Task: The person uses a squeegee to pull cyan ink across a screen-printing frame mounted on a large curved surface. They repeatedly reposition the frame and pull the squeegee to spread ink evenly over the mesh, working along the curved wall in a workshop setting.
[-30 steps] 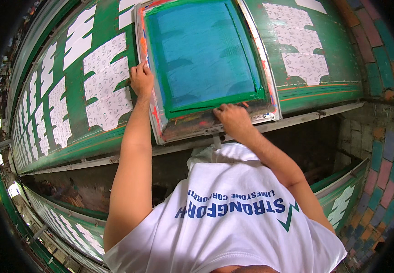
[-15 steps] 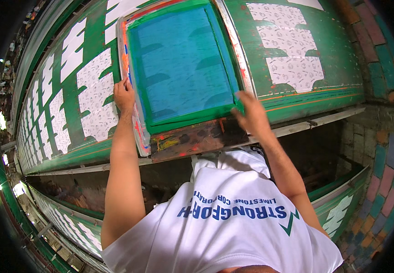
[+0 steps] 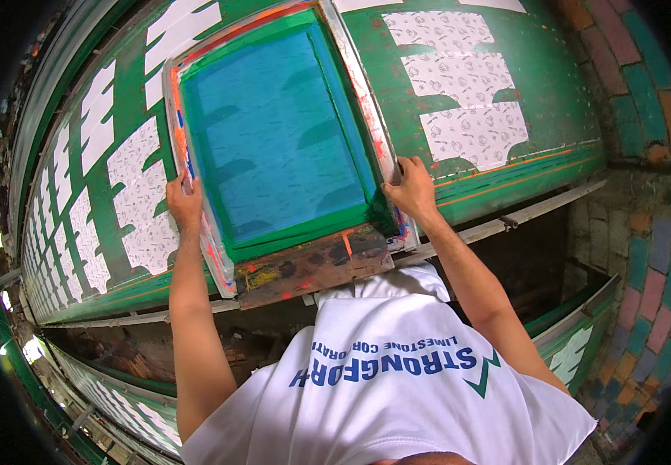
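Closest to the camera is the person's white shirt with blue letters and a green tick on it. 2 bare arms reach up from it to a big printing screen.

The left hand is closed around the left side of the screen frame, fingers curled over the edge. The right hand grips the right side of the frame, near its lower corner, with the thumb on top. Both hands hold the same thing – the frame, 1 hand on each side.

The screen has a blue-green mesh in the middle with a darker green band around it. The frame is pale and smeared with orange, red and blue ink. The near end is a dirty board with dark blots and bits of yellow and red. The screen sits on the long green printing table, at a slight slant to the table's edge.

On the table lie white cloth pieces with tiny prints – 1 just right of the screen, and a long row going off to the left. Past the right end of the table is a floor of coloured bricks.

To do this well, I think both hands should keep an even grip, so the screen stays level and lands straight over a cloth piece. A tilt could smudge wet ink.
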`<act>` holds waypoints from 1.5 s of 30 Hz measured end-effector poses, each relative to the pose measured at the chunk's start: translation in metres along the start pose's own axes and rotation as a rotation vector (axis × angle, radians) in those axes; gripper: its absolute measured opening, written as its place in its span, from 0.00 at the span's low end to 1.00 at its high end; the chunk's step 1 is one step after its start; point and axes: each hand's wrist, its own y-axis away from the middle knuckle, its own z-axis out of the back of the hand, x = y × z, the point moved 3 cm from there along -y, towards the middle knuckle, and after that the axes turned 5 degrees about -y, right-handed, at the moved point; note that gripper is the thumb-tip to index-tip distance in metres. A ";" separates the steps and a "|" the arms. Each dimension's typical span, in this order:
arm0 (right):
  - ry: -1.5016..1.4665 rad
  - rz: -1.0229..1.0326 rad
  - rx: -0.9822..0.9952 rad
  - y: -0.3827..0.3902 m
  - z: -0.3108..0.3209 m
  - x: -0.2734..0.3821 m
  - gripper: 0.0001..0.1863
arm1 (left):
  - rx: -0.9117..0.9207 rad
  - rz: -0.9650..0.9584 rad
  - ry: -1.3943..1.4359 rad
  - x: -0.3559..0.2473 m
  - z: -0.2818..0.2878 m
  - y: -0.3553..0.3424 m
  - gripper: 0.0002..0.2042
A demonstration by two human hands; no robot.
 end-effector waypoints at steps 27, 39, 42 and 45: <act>-0.022 0.147 -0.168 -0.122 0.327 -0.274 0.33 | -0.051 -0.105 0.083 -0.407 -0.075 0.003 0.20; -0.058 0.166 -0.121 -0.122 0.350 -0.344 0.35 | -0.050 -0.043 0.027 -0.470 -0.092 0.033 0.22; -0.092 0.126 -0.077 -0.123 0.348 -0.346 0.35 | -0.034 -0.035 0.023 -0.470 -0.095 0.035 0.21; -0.088 0.123 -0.040 -0.123 0.347 -0.345 0.35 | -0.003 -0.048 -0.023 -0.472 -0.100 0.036 0.21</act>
